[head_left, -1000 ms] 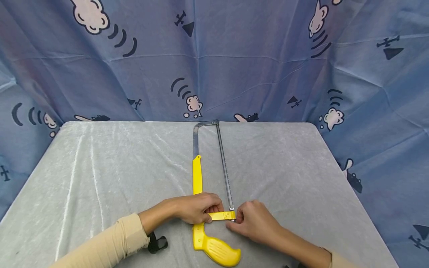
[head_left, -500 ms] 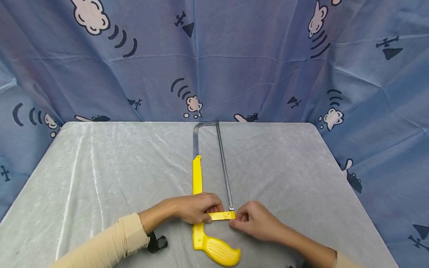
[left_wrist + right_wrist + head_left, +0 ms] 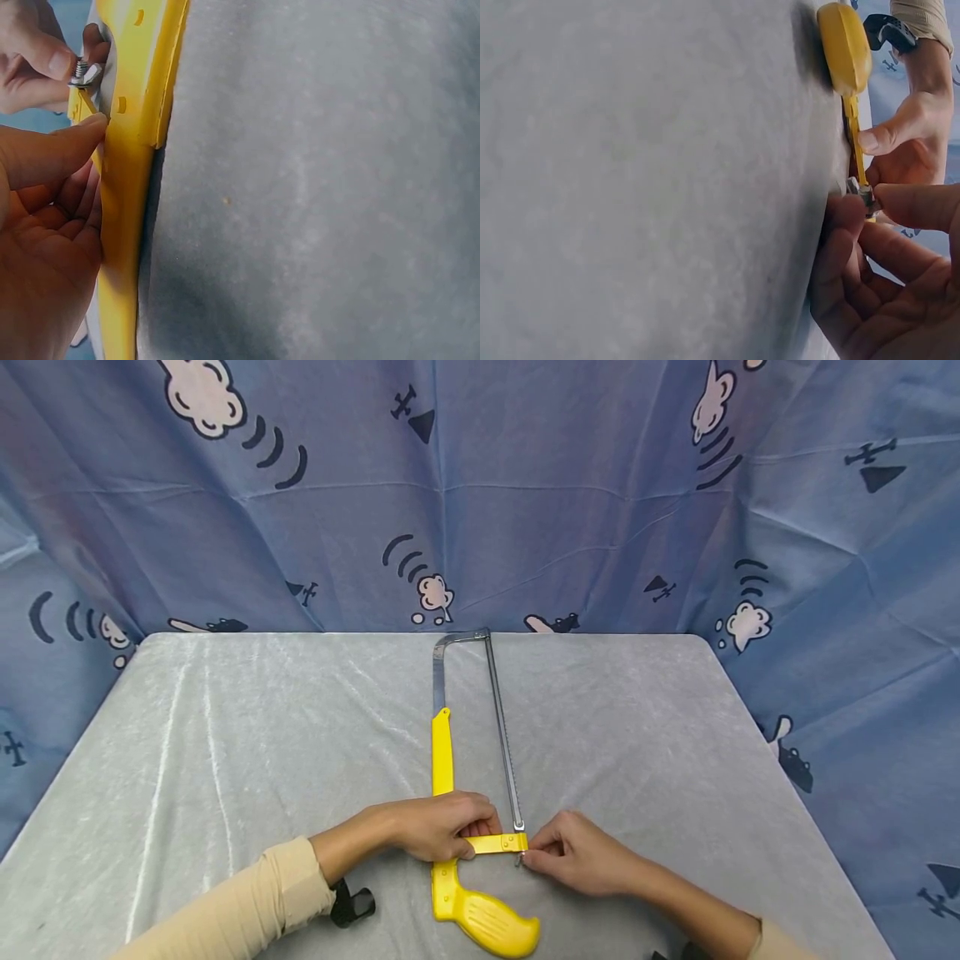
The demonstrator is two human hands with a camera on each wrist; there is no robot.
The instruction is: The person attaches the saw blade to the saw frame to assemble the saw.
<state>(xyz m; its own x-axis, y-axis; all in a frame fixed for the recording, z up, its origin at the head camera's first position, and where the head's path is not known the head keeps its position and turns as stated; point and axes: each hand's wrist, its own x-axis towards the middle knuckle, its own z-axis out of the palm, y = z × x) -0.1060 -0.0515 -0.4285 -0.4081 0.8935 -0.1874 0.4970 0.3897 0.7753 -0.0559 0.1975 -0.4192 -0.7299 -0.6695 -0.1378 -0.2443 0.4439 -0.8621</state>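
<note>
A hacksaw with a yellow frame lies flat, its handle toward me and its thin blade along the right side. My left hand pinches the yellow crosspiece at the near end, thumb on the near side. Just right of that crosspiece is my right hand, with thumb and forefinger at a small metal wing nut on a threaded screw. In the right wrist view the wing nut sits between those fingertips, partly covered by them.
A grey plush cloth covers the table under the saw. Behind and at both sides hangs a blue patterned curtain. A black wrist device sits beneath the left sleeve.
The right hand's fingers come off the wing nut's near side and shift slightly right, so the nut shows again below the crosspiece. Left hand and saw stay put.
</note>
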